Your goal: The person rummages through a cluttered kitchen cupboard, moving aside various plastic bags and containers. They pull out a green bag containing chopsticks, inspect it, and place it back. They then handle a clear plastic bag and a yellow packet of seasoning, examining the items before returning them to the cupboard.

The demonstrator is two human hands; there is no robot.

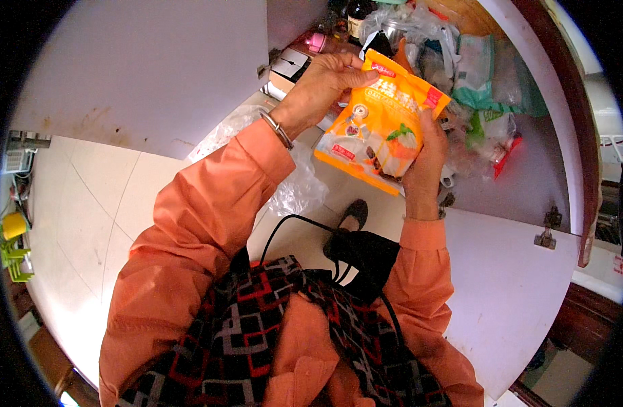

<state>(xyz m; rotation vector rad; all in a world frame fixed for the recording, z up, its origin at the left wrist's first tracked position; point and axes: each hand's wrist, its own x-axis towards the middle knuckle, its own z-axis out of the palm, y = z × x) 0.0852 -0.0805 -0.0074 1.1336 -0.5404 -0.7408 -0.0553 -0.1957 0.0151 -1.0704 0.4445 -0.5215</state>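
Between my two hands is an orange plastic food packet (376,125) with a picture of a layered dessert on its front. It is held tilted, its printed face toward me. My left hand (325,88), with a bangle at the wrist, pinches the packet's upper left edge between thumb and fingers. Along the right edge my right hand (426,159) grips it, thumb on the front and the other fingers hidden behind. Just beyond the packet is an open cupboard packed with bags and bottles.
White cupboard doors (148,61) (501,285) stand open on both sides. Inside are a dark bottle (359,17), a teal-edged clear bag (477,68) and crumpled plastic bags. Another clear plastic bag (298,186) lies on the tiled floor (87,217), near my dark shoe (354,216).
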